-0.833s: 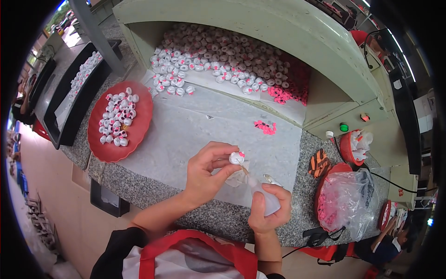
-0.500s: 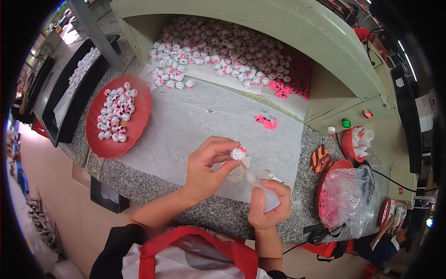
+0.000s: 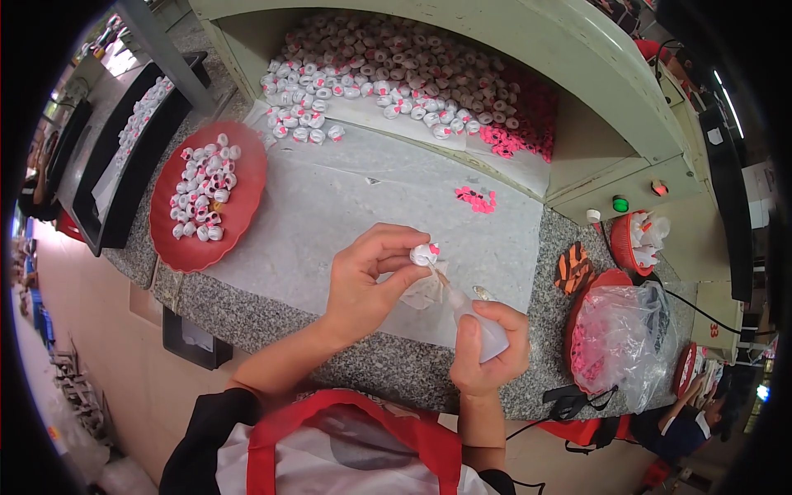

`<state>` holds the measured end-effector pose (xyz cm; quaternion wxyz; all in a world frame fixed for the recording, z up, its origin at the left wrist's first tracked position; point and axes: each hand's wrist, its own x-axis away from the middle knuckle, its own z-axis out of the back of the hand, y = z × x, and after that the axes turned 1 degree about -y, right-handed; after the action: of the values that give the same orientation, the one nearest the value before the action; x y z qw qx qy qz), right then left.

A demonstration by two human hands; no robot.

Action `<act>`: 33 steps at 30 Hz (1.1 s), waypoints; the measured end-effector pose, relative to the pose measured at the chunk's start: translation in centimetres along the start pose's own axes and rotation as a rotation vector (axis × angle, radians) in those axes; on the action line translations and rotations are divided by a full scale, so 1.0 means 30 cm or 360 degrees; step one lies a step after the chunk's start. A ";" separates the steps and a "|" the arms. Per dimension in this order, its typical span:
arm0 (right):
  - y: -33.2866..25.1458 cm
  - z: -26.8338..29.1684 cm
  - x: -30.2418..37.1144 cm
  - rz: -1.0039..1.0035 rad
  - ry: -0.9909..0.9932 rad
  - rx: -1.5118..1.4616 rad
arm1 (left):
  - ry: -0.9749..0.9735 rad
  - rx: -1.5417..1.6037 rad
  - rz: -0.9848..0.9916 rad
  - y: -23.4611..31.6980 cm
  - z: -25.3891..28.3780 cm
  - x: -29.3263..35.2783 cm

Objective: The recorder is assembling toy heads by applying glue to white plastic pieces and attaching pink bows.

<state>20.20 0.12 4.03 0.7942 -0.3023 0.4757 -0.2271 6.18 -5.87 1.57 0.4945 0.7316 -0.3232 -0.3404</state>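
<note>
Pinched between my left hand's thumb and fingers is a small white rounded piece with a pink bit on its side. My right hand is wrapped round a translucent squeeze bottle, its thin nozzle pointing up and left, just below the white piece. Whether the tip touches the piece I cannot tell. Under the hands, a crumpled pale cloth or tissue lies on white sheeting. Farther off on the sheeting is a cluster of small pink pieces.
At left stands a red scalloped dish of similar white pieces. A pale green box-like housing arches over many more, with pink ones at its right. On the right are an orange-and-black striped item, a red basket and a plastic bag.
Both hands have shifted slightly upward, the right one also to the right. The bottle's nozzle now sits a little farther right of the white piece. Both grips are kept.
</note>
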 end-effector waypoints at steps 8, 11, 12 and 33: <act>-0.009 0.000 0.001 0.0027 -0.0009 -0.0041 | -0.0016 0.0264 0.0329 0.021 0.004 -0.007; 0.001 0.001 0.001 0.0053 0.0031 -0.0046 | -0.0023 0.0315 0.0458 0.020 0.013 -0.014; 0.000 0.001 0.000 0.0046 0.0014 -0.0023 | -0.0030 0.0355 0.0473 0.019 0.015 -0.015; -0.005 0.011 -0.003 -0.0162 -0.0012 -0.0053 | -0.0064 0.0354 0.0539 0.018 0.018 -0.025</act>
<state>20.45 0.16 4.31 0.7783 -0.3400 0.4604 -0.2582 5.25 -5.69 2.05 0.4541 0.7100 -0.4870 -0.2292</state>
